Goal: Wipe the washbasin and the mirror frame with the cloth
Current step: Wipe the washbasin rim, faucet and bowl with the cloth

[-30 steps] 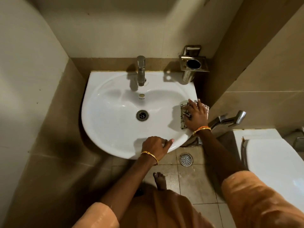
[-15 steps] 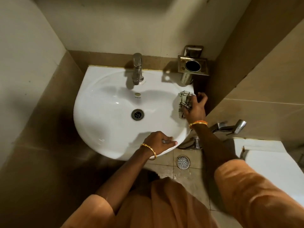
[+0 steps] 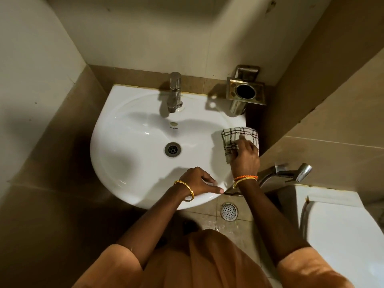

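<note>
Ahead of you a chrome tap (image 3: 174, 92) stands upright against the tiled back wall, and to its right hangs a steel tumbler holder (image 3: 245, 91). Lower right you see a metal health faucet (image 3: 291, 173) beside a white toilet cistern (image 3: 340, 223). A round floor drain (image 3: 228, 211) sits in the tiled floor (image 3: 209, 217).

It was a small tiled bathroom, pretty clearly a home one. A white washbasin (image 3: 133, 163) with a chrome tap (image 3: 174, 92) sat in a corner of beige wall tiles. A steel tumbler holder (image 3: 245, 91) hung beside it, a floor drain (image 3: 229, 211) was below, and a white toilet (image 3: 340, 231) with a hand sprayer (image 3: 291, 173) stood close by.
</note>
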